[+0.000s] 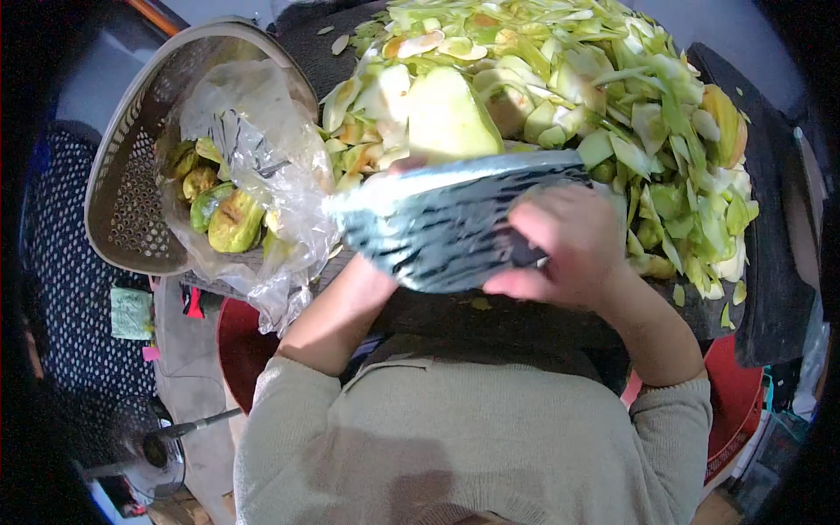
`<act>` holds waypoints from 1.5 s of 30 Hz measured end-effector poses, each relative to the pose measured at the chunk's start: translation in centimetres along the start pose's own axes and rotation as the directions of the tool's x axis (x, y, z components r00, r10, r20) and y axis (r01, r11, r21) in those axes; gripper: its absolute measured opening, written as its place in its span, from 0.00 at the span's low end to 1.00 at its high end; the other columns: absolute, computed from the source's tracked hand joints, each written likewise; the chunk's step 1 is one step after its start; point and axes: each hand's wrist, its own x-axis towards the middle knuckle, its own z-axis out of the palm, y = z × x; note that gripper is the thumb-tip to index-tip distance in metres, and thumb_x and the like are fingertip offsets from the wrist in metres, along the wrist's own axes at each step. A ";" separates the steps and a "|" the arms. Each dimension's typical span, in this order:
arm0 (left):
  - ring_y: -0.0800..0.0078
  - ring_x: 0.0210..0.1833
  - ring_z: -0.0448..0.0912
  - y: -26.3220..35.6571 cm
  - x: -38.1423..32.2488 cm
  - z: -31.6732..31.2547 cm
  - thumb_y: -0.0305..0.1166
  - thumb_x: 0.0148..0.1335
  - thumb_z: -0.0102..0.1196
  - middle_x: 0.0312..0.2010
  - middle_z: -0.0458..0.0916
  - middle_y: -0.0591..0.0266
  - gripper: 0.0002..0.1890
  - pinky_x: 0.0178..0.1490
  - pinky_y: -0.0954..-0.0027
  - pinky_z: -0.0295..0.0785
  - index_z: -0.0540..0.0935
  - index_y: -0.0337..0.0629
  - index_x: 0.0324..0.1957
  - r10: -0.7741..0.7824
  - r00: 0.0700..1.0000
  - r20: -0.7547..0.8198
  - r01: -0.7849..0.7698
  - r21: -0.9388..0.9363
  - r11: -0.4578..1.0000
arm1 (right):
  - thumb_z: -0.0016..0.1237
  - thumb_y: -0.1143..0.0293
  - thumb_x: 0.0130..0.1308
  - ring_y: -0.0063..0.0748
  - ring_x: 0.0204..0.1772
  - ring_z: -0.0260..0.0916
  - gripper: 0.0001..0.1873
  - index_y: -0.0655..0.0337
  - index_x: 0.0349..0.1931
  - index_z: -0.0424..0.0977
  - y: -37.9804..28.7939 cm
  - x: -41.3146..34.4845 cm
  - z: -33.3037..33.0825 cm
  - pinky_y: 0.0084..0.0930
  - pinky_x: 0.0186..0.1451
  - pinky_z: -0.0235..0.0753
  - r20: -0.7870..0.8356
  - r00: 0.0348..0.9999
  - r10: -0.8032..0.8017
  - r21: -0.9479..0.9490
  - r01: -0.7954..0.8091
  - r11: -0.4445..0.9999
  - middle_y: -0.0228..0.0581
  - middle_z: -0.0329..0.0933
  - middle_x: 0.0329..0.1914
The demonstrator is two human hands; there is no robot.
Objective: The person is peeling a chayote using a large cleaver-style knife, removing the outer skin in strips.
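A broad, shiny blue-grey thing with dark streaks [433, 223], blurred, spans the space between my forearms; whether it is a blade or a plastic sheet, I cannot tell. My right hand [567, 246] grips its right part, where a small dark piece shows between thumb and fingers. Most of my left hand [405, 165] is hidden behind the streaked thing, with fingertips faintly visible at its upper edge, so its grip is unclear. Just beyond that edge stands a large peeled pale-green fruit or vegetable [449, 118]. A big heap of green peels and slices [650, 125] surrounds it.
At left, a perforated plastic basket [134, 190] holds a crumpled clear plastic bag [289, 177] with several bruised yellow-green fruits [234, 222]. The dark work surface [715, 315] runs along my front. Red containers [243, 348] stand below it on both sides. A pedestal-like metal object [157, 446] is at lower left.
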 end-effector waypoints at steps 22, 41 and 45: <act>0.53 0.55 0.72 0.4 -0.8 0.9 0.55 0.51 0.54 0.55 0.71 0.48 0.39 0.62 0.55 0.64 0.65 0.38 0.60 -0.132 0.981 0.142 0.181 -0.425 0.887 | 0.61 0.44 0.44 0.40 0.23 0.69 0.27 0.59 0.22 0.67 0.9 -0.3 -1.4 0.30 0.27 0.68 -0.066 0.998 -0.010 0.116 0.017 0.993 0.37 0.68 0.19; 0.55 0.57 0.70 -0.1 -0.5 -1.7 0.53 0.64 0.39 0.55 0.70 0.50 0.31 0.61 0.54 0.65 0.67 0.39 0.58 0.081 0.939 0.333 0.129 -0.561 0.817 | 0.56 0.39 0.42 0.48 0.24 0.69 0.31 0.63 0.23 0.70 1.4 -0.3 0.2 0.37 0.27 0.66 0.048 0.991 0.129 -0.042 -0.127 0.991 0.42 0.67 0.18; 0.58 0.56 0.70 -2.4 -0.2 -3.2 0.49 0.64 0.42 0.55 0.70 0.50 0.28 0.62 0.56 0.65 0.67 0.38 0.58 0.051 0.940 0.337 0.118 -0.462 0.879 | 0.56 0.37 0.42 0.45 0.21 0.70 0.29 0.56 0.16 0.65 0.2 0.2 -0.2 0.37 0.24 0.68 0.032 0.999 0.017 0.015 -0.017 1.000 0.39 0.68 0.14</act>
